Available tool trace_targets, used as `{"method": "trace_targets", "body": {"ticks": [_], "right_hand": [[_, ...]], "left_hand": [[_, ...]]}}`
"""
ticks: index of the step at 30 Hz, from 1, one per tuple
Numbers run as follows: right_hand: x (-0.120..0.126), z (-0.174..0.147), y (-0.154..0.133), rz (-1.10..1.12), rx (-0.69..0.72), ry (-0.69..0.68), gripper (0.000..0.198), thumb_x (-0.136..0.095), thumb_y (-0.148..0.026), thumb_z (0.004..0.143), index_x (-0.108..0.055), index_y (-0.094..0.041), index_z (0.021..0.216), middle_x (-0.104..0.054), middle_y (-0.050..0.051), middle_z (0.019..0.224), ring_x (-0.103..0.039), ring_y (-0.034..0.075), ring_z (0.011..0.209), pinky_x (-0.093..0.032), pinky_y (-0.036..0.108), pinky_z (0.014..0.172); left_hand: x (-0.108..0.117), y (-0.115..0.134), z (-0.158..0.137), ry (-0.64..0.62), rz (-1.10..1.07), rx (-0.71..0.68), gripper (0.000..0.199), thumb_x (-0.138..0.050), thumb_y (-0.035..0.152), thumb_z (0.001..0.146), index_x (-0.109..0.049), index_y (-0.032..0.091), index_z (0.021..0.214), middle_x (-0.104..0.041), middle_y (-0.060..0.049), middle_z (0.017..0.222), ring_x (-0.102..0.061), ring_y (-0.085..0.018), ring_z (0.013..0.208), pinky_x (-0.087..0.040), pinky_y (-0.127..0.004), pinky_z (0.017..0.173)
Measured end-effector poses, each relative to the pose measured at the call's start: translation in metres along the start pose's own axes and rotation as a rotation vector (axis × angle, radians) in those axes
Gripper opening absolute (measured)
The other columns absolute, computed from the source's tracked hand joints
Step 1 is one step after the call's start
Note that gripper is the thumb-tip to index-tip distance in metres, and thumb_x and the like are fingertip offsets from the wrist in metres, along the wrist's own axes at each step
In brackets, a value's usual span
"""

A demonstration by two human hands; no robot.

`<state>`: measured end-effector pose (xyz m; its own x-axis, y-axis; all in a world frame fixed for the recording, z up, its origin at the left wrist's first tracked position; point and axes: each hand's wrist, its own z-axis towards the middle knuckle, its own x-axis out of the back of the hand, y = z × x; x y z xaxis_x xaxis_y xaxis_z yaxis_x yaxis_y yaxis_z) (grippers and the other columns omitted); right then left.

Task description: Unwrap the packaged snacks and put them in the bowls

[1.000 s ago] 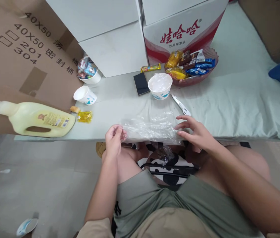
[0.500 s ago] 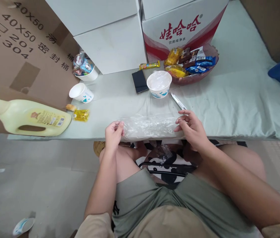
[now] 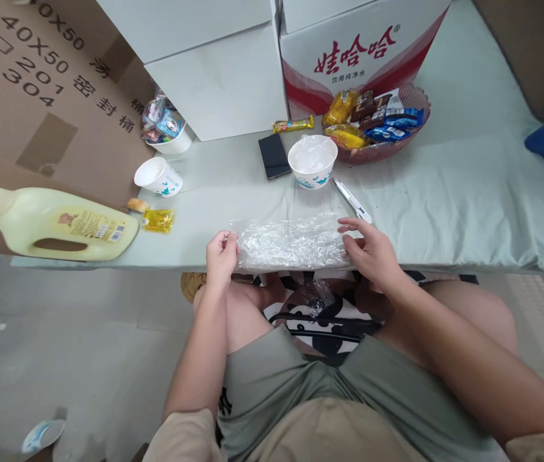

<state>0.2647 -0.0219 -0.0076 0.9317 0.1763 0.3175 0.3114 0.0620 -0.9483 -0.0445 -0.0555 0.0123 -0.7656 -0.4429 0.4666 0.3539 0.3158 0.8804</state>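
"Lying at the near edge of the cloth-covered table [image 3: 445, 224]: one length of clear plastic film [image 3: 294, 247], crinkled, glossy. Where are the hands?"

"Left hand [image 3: 221, 260]: pinching the film's left end between thumb and fingers. Right hand [image 3: 371, 253]: at the right end, thumb and forefinger parted, no grip evident; whether a fingertip touches the film, cannot tell."

"Handling?"

"Judged very light, limp and slippery, apt to cling to itself and to tear if pulled hard at one spot. Best hold: both short ends, thumb over fingers, near the corners, with even tension."

"Orientation?"

"Long axis left to right, parallel to the table's near edge, crossing in front of the person's knees. No distinct front or tip; one short end faces each hand."

"Adjacent items?"

"Beyond the film: one paper bowl [image 3: 313, 163], white with blue print, clear wrap inside; one white utility knife [image 3: 353, 201], lying aslant beside it; one dark smartphone [image 3: 273, 156], left of the bowl. Below the table edge: one crumpled clear piece [image 3: 321, 296]; whether joined to the film, cannot tell."
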Motion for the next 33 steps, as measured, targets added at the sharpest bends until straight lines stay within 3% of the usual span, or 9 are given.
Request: {"method": "trace_targets", "body": {"ticks": [5,8,12,16,20,24,26,30,33], "right_hand": [[0.001,0.003,0.008,-0.397,0.163,0.041,0.031,-0.049,-0.024,0.091,-0.075,-0.022,0.107,-0.068,0.01,0.114,-0.062,0.015,0.066,-0.053,0.037,0.068],[0.0,0.001,0.007,-0.645,0.172,0.003,0.035,-0.049,-0.023,0.091,-0.076,-0.024,0.113,-0.065,0.01,0.124,-0.063,0.018,0.072,-0.05,0.035,0.062],[-0.002,-0.003,0.001,-0.873,0.126,-0.057,0.035,-0.049,-0.026,0.092,-0.075,-0.027,0.116,-0.059,0.008,0.136,-0.059,0.017,0.068,-0.039,0.032,0.05],[0.0,-0.002,-0.001,-0.922,0.193,-0.069,0.033,-0.05,-0.021,0.09,-0.076,-0.022,0.11,-0.058,0.013,0.134,-0.063,0.023,0.084,-0.044,0.034,0.058],[0.002,-0.002,-0.001,-0.927,0.283,-0.083,0.031,-0.051,-0.018,0.087,-0.077,-0.016,0.103,-0.062,0.016,0.123,-0.063,0.028,0.098,-0.048,0.038,0.074],[0.005,-0.006,-0.007,-0.889,0.184,-0.099,0.039,-0.044,-0.034,0.098,-0.075,-0.017,0.081,-0.066,0.012,0.099,-0.059,0.02,0.073,-0.041,0.034,0.06],[0.007,-0.008,-0.007,-0.842,0.188,-0.071,0.043,-0.043,-0.041,0.099,-0.071,-0.018,0.075,-0.066,0.011,0.094,-0.059,0.02,0.072,-0.041,0.034,0.06],[0.009,-0.002,-0.001,-0.665,0.358,-0.077,0.033,-0.055,-0.042,0.092,-0.07,-0.017,0.107,-0.067,0.013,0.106,-0.064,0.028,0.097,-0.05,0.04,0.083],[0.005,0.005,0.001,-0.515,0.408,-0.203,0.055,-0.064,-0.045,0.085,-0.059,-0.015,0.13,-0.065,0.017,0.126,-0.061,0.033,0.118,-0.048,0.048,0.101]], "left_hand": [[0.001,-0.007,0.006,0.038,0.374,-0.073,0.026,-0.053,0.041,0.091,-0.061,0.02,0.078,-0.054,0.002,0.058,-0.048,-0.014,0.055,-0.036,-0.026,0.059],[0.0,-0.009,0.006,0.077,0.586,-0.067,0.022,-0.056,0.041,0.091,-0.066,0.022,0.09,-0.065,-0.002,0.07,-0.058,-0.019,0.068,-0.041,-0.03,0.07],[-0.002,-0.01,0.003,0.113,0.675,-0.119,0.024,-0.058,0.037,0.091,-0.068,0.022,0.106,-0.07,-0.011,0.105,-0.065,-0.027,0.099,-0.047,-0.038,0.09],[-0.004,-0.014,0.005,0.115,0.655,-0.213,0.037,-0.063,0.031,0.088,-0.063,0.021,0.123,-0.064,-0.015,0.126,-0.057,-0.033,0.121,-0.044,-0.047,0.106],[-0.004,-0.018,0.01,0.041,0.517,-0.228,0.036,-0.062,0.022,0.084,-0.062,0.022,0.12,-0.07,-0.008,0.105,-0.062,-0.028,0.107,-0.046,-0.045,0.102],[-0.006,-0.02,0.015,-0.032,0.249,-0.187,0.04,-0.062,0.019,0.079,-0.058,0.022,0.119,-0.066,-0.002,0.089,-0.063,-0.017,0.084,-0.051,-0.034,0.086],[-0.007,-0.017,0.015,-0.102,0.104,-0.185,0.043,-0.063,0.018,0.076,-0.055,0.022,0.118,-0.063,0.0,0.086,-0.063,-0.015,0.081,-0.05,-0.03,0.08],[-0.011,0.001,0.012,-0.335,-0.045,-0.172,0.05,-0.068,0.021,0.071,-0.052,0.023,0.119,-0.059,0.002,0.084,-0.058,-0.011,0.07,-0.045,-0.025,0.067],[-0.019,0.024,0.01,-0.473,-0.028,-0.182,0.048,-0.069,0.022,0.072,-0.054,0.023,0.117,-0.059,0.002,0.085,-0.054,-0.009,0.067,-0.043,-0.023,0.065]]}}
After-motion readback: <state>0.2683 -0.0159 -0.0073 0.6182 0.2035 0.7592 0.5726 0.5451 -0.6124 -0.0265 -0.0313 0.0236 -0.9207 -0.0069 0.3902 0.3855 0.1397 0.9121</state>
